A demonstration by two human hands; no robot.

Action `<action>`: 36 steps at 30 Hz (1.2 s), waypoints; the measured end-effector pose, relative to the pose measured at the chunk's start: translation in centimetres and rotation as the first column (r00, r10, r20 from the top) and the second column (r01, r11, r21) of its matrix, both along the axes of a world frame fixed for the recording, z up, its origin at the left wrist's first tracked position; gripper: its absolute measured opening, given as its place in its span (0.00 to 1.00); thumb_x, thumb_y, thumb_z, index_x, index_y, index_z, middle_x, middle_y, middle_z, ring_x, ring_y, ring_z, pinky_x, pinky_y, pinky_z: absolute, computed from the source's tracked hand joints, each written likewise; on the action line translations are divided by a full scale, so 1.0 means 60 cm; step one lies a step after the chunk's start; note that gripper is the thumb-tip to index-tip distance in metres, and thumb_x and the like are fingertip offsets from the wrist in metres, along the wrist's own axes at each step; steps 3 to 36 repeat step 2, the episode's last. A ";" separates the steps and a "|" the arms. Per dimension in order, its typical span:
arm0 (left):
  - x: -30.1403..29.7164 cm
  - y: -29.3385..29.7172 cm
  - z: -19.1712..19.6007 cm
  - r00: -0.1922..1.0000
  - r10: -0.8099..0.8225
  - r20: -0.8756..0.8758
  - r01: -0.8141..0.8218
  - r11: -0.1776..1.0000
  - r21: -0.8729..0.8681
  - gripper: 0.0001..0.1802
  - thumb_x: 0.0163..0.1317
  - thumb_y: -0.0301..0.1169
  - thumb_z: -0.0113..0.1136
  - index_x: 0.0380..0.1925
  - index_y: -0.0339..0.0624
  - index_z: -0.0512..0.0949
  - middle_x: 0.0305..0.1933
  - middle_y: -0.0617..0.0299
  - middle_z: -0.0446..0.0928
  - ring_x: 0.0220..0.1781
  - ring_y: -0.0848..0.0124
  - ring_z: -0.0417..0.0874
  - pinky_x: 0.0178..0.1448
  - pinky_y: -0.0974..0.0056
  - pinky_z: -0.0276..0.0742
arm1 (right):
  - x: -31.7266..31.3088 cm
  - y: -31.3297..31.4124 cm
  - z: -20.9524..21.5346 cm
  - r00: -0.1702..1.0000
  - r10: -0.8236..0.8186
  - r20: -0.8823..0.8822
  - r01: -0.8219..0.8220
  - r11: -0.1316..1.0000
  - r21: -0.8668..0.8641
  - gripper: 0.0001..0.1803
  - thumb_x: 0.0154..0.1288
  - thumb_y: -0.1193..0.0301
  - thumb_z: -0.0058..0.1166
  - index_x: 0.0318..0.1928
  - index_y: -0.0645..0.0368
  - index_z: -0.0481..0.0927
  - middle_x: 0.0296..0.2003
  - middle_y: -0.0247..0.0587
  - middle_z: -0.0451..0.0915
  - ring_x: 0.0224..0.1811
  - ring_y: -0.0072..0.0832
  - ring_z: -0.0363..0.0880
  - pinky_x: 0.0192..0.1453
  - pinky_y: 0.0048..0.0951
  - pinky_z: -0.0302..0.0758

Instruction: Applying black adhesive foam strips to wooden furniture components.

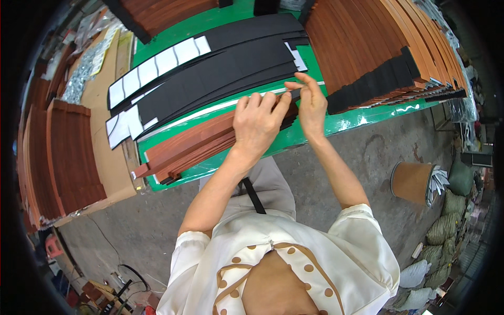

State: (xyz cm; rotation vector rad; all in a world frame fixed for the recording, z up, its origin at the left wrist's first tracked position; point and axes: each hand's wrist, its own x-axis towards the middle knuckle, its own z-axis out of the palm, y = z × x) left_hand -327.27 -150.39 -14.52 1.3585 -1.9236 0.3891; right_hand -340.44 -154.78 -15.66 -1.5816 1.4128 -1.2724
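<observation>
A bundle of reddish-brown wooden slats (197,142) lies slanting along the front of the green tabletop (346,122). My left hand (258,122) is closed over the right part of the top slat, fingers curled over its far edge. Beside it, my right hand (313,106) is bent in a pinch at the slat's right end, against a small dark piece (295,95). What lies between those fingertips is mostly hidden. Just beyond my hands are stacked black sheets (220,68), some showing a white backing (157,68) at the left.
More slats with black-covered ends (367,86) are stacked at the right. Further brown slats (76,157) stand at the left on brown cardboard (113,136). A round brown bin (412,181) holding white scraps stands on the grey floor, near several sacks (443,226).
</observation>
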 end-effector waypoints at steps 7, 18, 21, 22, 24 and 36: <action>0.000 -0.001 0.001 1.000 -0.014 0.009 0.014 0.999 0.041 0.19 0.46 0.26 0.61 0.41 0.52 0.81 0.28 0.69 0.71 0.31 0.71 0.74 0.38 0.64 0.69 | -0.010 -0.005 0.003 0.990 0.063 0.125 -0.075 0.993 0.092 0.18 0.67 0.74 0.36 0.53 0.55 0.74 0.40 0.43 0.84 0.37 0.30 0.82 0.45 0.29 0.78; 0.000 -0.001 0.001 1.000 -0.014 0.009 0.014 0.999 0.041 0.19 0.46 0.26 0.61 0.41 0.52 0.81 0.28 0.69 0.71 0.31 0.71 0.74 0.38 0.64 0.69 | -0.010 -0.005 0.003 0.990 0.063 0.125 -0.075 0.993 0.092 0.18 0.67 0.74 0.36 0.53 0.55 0.74 0.40 0.43 0.84 0.37 0.30 0.82 0.45 0.29 0.78; 0.000 -0.001 0.001 1.000 -0.014 0.009 0.014 0.999 0.041 0.19 0.46 0.26 0.61 0.41 0.52 0.81 0.28 0.69 0.71 0.31 0.71 0.74 0.38 0.64 0.69 | -0.010 -0.005 0.003 0.990 0.063 0.125 -0.075 0.993 0.092 0.18 0.67 0.74 0.36 0.53 0.55 0.74 0.40 0.43 0.84 0.37 0.30 0.82 0.45 0.29 0.78; 0.000 -0.001 0.001 1.000 -0.014 0.009 0.014 0.999 0.041 0.19 0.46 0.26 0.61 0.41 0.52 0.81 0.28 0.69 0.71 0.31 0.71 0.74 0.38 0.64 0.69 | -0.010 -0.005 0.003 0.990 0.063 0.125 -0.075 0.993 0.092 0.18 0.67 0.74 0.36 0.53 0.55 0.74 0.40 0.43 0.84 0.37 0.30 0.82 0.45 0.29 0.78; 0.000 -0.001 0.001 1.000 -0.014 0.009 0.014 0.999 0.041 0.19 0.46 0.26 0.61 0.41 0.52 0.81 0.28 0.69 0.71 0.31 0.71 0.74 0.38 0.64 0.69 | -0.010 -0.005 0.003 0.990 0.063 0.125 -0.075 0.993 0.092 0.18 0.67 0.74 0.36 0.53 0.55 0.74 0.40 0.43 0.84 0.37 0.30 0.82 0.45 0.29 0.78; 0.000 -0.001 0.001 1.000 -0.014 0.009 0.014 0.999 0.041 0.19 0.46 0.26 0.61 0.41 0.52 0.81 0.28 0.69 0.71 0.31 0.71 0.74 0.38 0.64 0.69 | -0.010 -0.005 0.003 0.990 0.063 0.125 -0.075 0.993 0.092 0.18 0.67 0.74 0.36 0.53 0.55 0.74 0.40 0.43 0.84 0.37 0.30 0.82 0.45 0.29 0.78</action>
